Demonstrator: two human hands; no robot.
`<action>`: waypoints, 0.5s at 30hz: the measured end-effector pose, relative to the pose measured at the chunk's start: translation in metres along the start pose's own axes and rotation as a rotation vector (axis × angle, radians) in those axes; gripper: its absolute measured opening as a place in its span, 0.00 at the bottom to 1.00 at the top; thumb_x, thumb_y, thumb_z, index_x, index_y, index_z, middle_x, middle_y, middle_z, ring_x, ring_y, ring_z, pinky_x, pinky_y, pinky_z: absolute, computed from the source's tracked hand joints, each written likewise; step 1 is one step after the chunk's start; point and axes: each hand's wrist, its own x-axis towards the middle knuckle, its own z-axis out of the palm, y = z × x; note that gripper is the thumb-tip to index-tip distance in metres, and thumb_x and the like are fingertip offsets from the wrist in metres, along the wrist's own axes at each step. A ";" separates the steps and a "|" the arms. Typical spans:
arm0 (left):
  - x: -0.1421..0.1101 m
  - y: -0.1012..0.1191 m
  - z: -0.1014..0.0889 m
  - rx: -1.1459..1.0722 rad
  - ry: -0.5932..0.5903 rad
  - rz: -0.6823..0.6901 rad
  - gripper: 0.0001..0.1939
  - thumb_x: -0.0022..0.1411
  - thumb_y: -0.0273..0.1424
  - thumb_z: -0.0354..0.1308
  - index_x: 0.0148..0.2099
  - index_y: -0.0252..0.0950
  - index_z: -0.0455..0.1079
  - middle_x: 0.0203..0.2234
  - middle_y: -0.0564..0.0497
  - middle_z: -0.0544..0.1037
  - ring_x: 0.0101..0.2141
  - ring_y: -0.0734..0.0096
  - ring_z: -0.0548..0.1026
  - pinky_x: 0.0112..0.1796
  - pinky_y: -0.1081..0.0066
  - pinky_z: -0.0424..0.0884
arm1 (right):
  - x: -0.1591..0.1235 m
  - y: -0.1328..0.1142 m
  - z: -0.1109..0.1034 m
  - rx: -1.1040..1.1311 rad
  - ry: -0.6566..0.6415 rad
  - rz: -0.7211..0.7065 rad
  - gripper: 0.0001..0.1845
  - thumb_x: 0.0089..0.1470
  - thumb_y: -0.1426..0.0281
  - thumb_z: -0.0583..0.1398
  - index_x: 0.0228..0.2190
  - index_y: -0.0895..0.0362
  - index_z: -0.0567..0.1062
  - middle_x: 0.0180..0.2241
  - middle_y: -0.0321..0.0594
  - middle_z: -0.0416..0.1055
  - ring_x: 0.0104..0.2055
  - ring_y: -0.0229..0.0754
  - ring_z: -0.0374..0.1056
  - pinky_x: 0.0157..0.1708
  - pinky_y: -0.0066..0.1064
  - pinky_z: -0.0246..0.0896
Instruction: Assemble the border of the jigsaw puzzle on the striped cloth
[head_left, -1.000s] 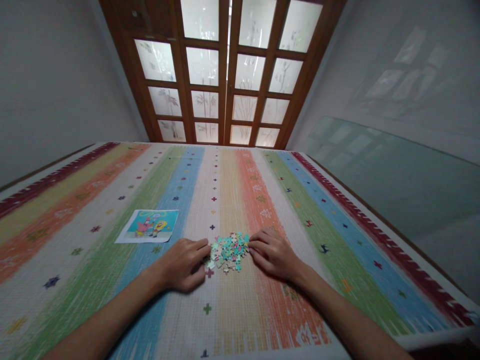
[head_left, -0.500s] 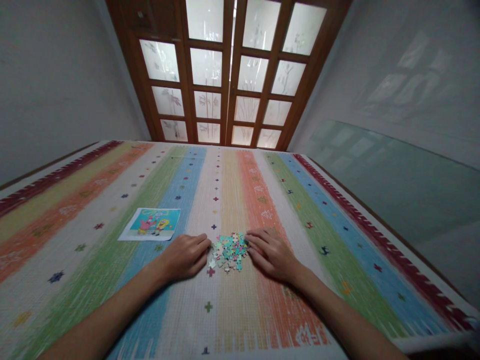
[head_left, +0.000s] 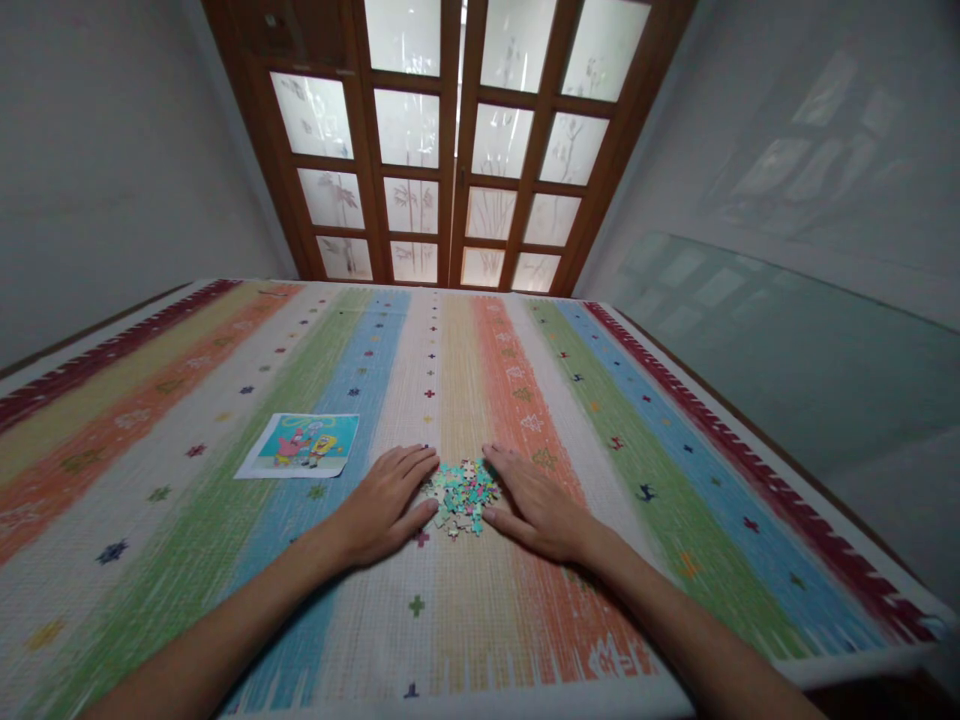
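The bare left hand (head_left: 391,503) and bare right hand (head_left: 538,503), unclenched with thumbs parted from fingers, flank a small heap of turquoise-and-multicoloured jigsaw pieces (head_left: 461,497) on the striped multicoloured cloth (head_left: 463,390). Left of the heap lies a white-bordered paper cartoon print (head_left: 301,447); farthest stand brown wooden doors with frosted panes (head_left: 452,200).

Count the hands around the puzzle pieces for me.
2: the left grip at the left edge of the puzzle pieces, the right grip at their right edge. Neither is hidden.
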 end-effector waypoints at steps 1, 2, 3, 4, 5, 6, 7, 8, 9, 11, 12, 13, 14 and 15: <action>-0.002 0.000 0.002 0.003 -0.031 0.021 0.28 0.77 0.43 0.48 0.71 0.33 0.56 0.66 0.36 0.67 0.65 0.48 0.64 0.63 0.45 0.61 | 0.000 -0.001 0.000 0.003 0.003 0.001 0.43 0.69 0.56 0.57 0.73 0.61 0.46 0.69 0.63 0.56 0.72 0.58 0.54 0.68 0.57 0.55; -0.003 0.000 0.003 0.008 -0.064 0.039 0.32 0.77 0.45 0.48 0.73 0.33 0.51 0.69 0.35 0.63 0.68 0.46 0.61 0.65 0.43 0.58 | 0.000 -0.002 -0.001 0.008 0.007 0.001 0.43 0.69 0.57 0.58 0.73 0.61 0.46 0.69 0.63 0.57 0.71 0.57 0.55 0.68 0.57 0.55; -0.005 0.000 0.004 0.011 -0.094 0.055 0.35 0.76 0.46 0.49 0.75 0.34 0.47 0.70 0.35 0.60 0.69 0.45 0.59 0.66 0.42 0.55 | 0.001 -0.003 -0.001 0.012 0.008 -0.002 0.43 0.69 0.58 0.58 0.73 0.60 0.46 0.69 0.62 0.58 0.71 0.57 0.56 0.68 0.57 0.55; -0.005 0.000 0.004 0.008 -0.120 0.065 0.37 0.76 0.47 0.49 0.76 0.34 0.44 0.71 0.35 0.59 0.70 0.45 0.57 0.67 0.42 0.53 | 0.001 -0.004 -0.002 0.016 0.004 -0.008 0.42 0.69 0.59 0.58 0.73 0.60 0.47 0.69 0.62 0.58 0.71 0.57 0.56 0.69 0.57 0.54; -0.006 0.000 0.004 0.002 -0.140 0.074 0.37 0.76 0.47 0.49 0.77 0.35 0.42 0.71 0.35 0.58 0.70 0.45 0.56 0.68 0.43 0.52 | 0.001 -0.005 -0.003 0.018 -0.004 -0.016 0.42 0.69 0.59 0.58 0.73 0.60 0.47 0.69 0.61 0.58 0.71 0.56 0.56 0.69 0.57 0.53; -0.006 0.000 0.004 -0.008 -0.154 0.081 0.37 0.77 0.47 0.49 0.77 0.35 0.41 0.71 0.36 0.58 0.70 0.46 0.56 0.68 0.43 0.51 | 0.001 -0.006 -0.004 0.018 -0.014 -0.022 0.41 0.69 0.60 0.58 0.73 0.59 0.48 0.69 0.60 0.58 0.72 0.56 0.55 0.70 0.57 0.52; -0.006 0.000 0.003 -0.020 -0.164 0.088 0.37 0.77 0.46 0.49 0.77 0.36 0.40 0.71 0.37 0.58 0.71 0.48 0.56 0.69 0.44 0.50 | 0.001 -0.007 -0.005 0.017 -0.021 -0.026 0.40 0.69 0.60 0.58 0.73 0.59 0.49 0.69 0.58 0.58 0.72 0.56 0.55 0.70 0.56 0.51; -0.006 -0.001 0.002 -0.032 -0.169 0.095 0.38 0.77 0.46 0.49 0.77 0.37 0.39 0.71 0.37 0.59 0.70 0.49 0.57 0.69 0.44 0.50 | 0.002 -0.008 -0.005 0.017 -0.026 -0.029 0.40 0.69 0.60 0.59 0.73 0.58 0.50 0.69 0.58 0.58 0.72 0.56 0.54 0.70 0.56 0.51; -0.006 -0.001 0.002 -0.043 -0.169 0.101 0.38 0.77 0.46 0.49 0.77 0.37 0.38 0.71 0.37 0.59 0.70 0.50 0.58 0.69 0.45 0.50 | 0.002 -0.008 -0.006 0.019 -0.030 -0.030 0.39 0.69 0.60 0.59 0.72 0.59 0.51 0.69 0.57 0.58 0.72 0.56 0.55 0.70 0.55 0.51; -0.006 -0.001 0.001 -0.060 -0.166 0.111 0.39 0.77 0.46 0.50 0.77 0.37 0.36 0.70 0.37 0.60 0.69 0.51 0.60 0.69 0.46 0.52 | 0.001 -0.009 -0.008 0.026 -0.030 -0.032 0.39 0.69 0.60 0.59 0.72 0.60 0.53 0.69 0.58 0.59 0.72 0.56 0.55 0.70 0.55 0.53; -0.006 -0.001 0.001 -0.065 -0.165 0.117 0.40 0.77 0.46 0.50 0.78 0.37 0.35 0.70 0.36 0.60 0.69 0.51 0.60 0.69 0.47 0.53 | 0.001 -0.009 -0.008 0.029 -0.030 -0.035 0.39 0.68 0.60 0.59 0.72 0.60 0.54 0.69 0.58 0.59 0.72 0.56 0.54 0.70 0.55 0.54; -0.006 -0.001 0.001 -0.070 -0.164 0.123 0.41 0.76 0.45 0.51 0.78 0.36 0.34 0.70 0.36 0.61 0.69 0.51 0.61 0.69 0.47 0.54 | 0.000 -0.008 -0.008 0.030 -0.030 -0.037 0.38 0.68 0.60 0.59 0.71 0.60 0.54 0.69 0.58 0.58 0.72 0.56 0.53 0.69 0.55 0.54; -0.006 -0.001 0.000 -0.074 -0.162 0.131 0.42 0.76 0.45 0.51 0.78 0.36 0.33 0.70 0.35 0.61 0.69 0.50 0.61 0.69 0.48 0.55 | 0.000 -0.008 -0.009 0.029 -0.029 -0.039 0.38 0.68 0.61 0.59 0.71 0.60 0.54 0.69 0.58 0.58 0.73 0.56 0.52 0.69 0.55 0.54; -0.006 -0.001 0.000 -0.077 -0.159 0.139 0.42 0.76 0.45 0.51 0.78 0.36 0.32 0.70 0.35 0.61 0.68 0.50 0.61 0.68 0.48 0.56 | -0.001 -0.008 -0.009 0.028 -0.026 -0.039 0.38 0.68 0.61 0.59 0.71 0.60 0.54 0.69 0.58 0.58 0.73 0.55 0.52 0.69 0.54 0.54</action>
